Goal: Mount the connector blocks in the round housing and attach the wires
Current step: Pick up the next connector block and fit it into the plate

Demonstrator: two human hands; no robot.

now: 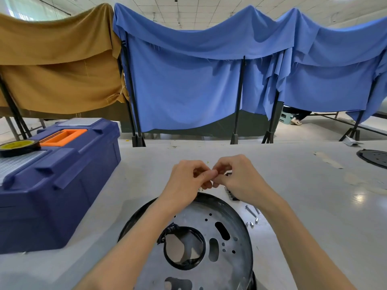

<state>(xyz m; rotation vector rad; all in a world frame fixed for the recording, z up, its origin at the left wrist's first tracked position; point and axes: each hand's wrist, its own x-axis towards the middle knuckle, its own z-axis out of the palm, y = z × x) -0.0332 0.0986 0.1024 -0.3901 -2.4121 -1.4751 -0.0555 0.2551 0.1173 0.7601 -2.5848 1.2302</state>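
The round metal housing [226, 218] lies on the white table close to me, with a black rim and a taped central hole. Above its far edge my left hand [188, 181] and my right hand [238, 181] meet, fingertips curled together around something small that I cannot make out. A dark connector block [230, 194] lies on the table under my right hand, mostly hidden by it. Another dark bit [228, 174] peeps out by my right fingers. Loose screws and nuts [252, 215] lie right of the housing.
A blue toolbox [54, 181] with an orange handle stands at the left, a roll of yellow tape [17, 147] on its lid. Another round housing [373, 156] lies at the far right table edge. Brown and blue cloths hang on frames behind the table.
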